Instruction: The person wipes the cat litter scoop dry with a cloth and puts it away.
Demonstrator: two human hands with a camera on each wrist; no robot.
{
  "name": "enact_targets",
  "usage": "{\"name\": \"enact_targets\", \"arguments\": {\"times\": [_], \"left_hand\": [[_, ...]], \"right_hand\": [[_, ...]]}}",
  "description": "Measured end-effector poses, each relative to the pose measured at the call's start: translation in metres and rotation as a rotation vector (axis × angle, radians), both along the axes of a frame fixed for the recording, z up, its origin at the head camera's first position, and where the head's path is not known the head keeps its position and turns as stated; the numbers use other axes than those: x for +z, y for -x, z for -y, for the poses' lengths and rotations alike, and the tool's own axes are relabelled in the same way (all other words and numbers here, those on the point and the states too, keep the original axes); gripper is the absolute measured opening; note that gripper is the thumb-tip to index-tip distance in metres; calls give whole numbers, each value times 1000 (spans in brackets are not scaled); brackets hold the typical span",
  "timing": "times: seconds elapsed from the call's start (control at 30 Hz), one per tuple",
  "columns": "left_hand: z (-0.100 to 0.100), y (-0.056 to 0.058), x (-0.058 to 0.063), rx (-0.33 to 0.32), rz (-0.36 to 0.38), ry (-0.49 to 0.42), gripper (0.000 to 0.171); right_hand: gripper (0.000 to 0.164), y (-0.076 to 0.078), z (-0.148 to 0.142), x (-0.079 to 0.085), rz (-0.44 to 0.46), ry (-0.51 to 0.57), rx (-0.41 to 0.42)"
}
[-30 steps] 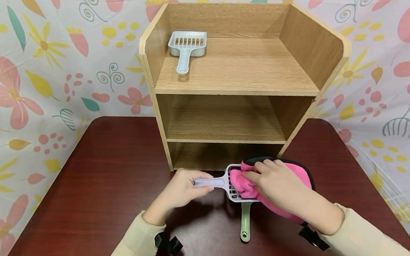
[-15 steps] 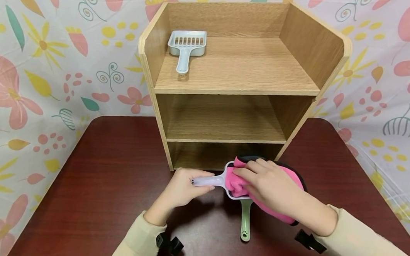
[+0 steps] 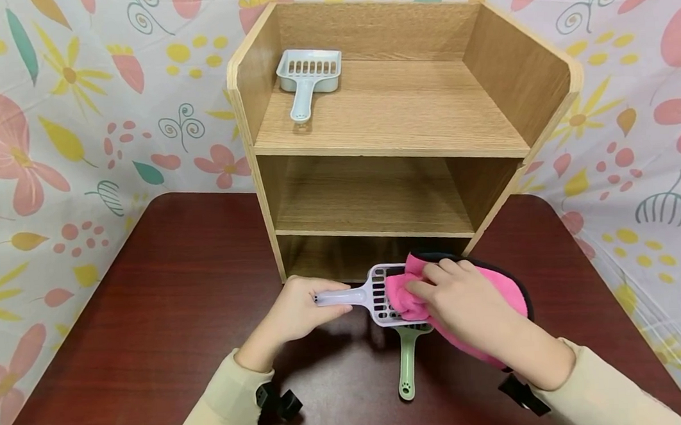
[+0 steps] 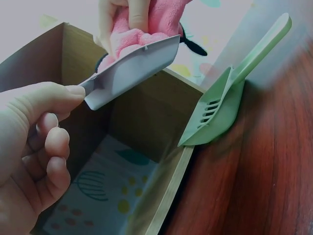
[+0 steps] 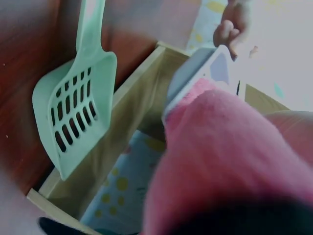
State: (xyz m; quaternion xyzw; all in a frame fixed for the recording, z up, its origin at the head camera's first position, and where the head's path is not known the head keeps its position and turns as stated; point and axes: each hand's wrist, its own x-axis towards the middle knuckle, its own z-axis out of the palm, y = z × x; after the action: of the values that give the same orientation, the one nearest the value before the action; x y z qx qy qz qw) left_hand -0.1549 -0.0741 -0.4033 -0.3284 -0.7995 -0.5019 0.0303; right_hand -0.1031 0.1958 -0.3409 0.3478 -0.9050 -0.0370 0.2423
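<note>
My left hand (image 3: 306, 308) pinches the handle of a lavender slotted litter scoop (image 3: 377, 295) between thumb and fingers, its head pointing right. In my right hand (image 3: 463, 299) is a bunched pink cloth (image 3: 503, 285) with black edging, pressed into the scoop's head. The cloth covers much of the slots. Below the lavender scoop, a green litter scoop (image 3: 407, 366) lies on the table, its handle toward me and its head partly hidden in the head view. The left wrist view shows the green scoop (image 4: 215, 110) apart from the held one (image 4: 134, 68).
A wooden shelf unit (image 3: 392, 158) stands at the back of the dark red table (image 3: 205, 277). On its top level, at the left, sits a light blue litter scoop (image 3: 305, 95). A patterned curtain (image 3: 110, 122) hangs behind.
The cloth in my right hand moved left over the scoop's head, then back right, baring more slots. The lavender scoop has tilted and risen slightly, showing more of the green scoop.
</note>
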Motion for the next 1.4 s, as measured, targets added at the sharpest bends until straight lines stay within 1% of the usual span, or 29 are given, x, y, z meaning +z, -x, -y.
{"name": "enact_targets", "arguments": {"times": [0.2, 0.3, 0.43, 0.53, 0.63, 0.73, 0.87, 0.97, 1.07, 1.2, 1.3, 1.4], "left_hand": [[-1, 0, -1, 13, 67, -21, 23], [-2, 0, -2, 18, 103, -28, 24], [-4, -1, -2, 15, 146, -31, 25], [-5, -2, -2, 0, 183, -39, 25], [-6, -2, -2, -2, 205, -53, 25], [-6, -3, -2, 8, 191, -63, 24], [-8, -6, -1, 17, 103, -56, 23], [-8, -6, 0, 25, 46, -53, 22], [-7, -5, 1, 28, 38, -60, 22], [-5, -4, 2, 27, 53, -71, 22], [-3, -4, 3, 29, 63, -69, 23], [0, -3, 4, 30, 77, -79, 23]], "right_hand": [[33, -2, -7, 4, 29, -24, -47], [32, -2, -5, 4, 43, -12, -50], [31, -1, 3, 1, 63, 26, -23], [30, 0, 8, 0, 98, 75, 16], [30, 1, 12, -2, 120, 126, 43], [30, 1, 14, -3, 128, 142, 42], [29, 1, 15, -4, 115, 101, 18], [31, 1, 13, -4, 73, 75, 13], [33, 2, 9, -4, 43, 77, 8], [35, 1, 1, -4, 49, 119, -22], [37, 0, -5, -6, 57, 181, -26], [33, -1, -11, -8, 52, 261, -4]]}}
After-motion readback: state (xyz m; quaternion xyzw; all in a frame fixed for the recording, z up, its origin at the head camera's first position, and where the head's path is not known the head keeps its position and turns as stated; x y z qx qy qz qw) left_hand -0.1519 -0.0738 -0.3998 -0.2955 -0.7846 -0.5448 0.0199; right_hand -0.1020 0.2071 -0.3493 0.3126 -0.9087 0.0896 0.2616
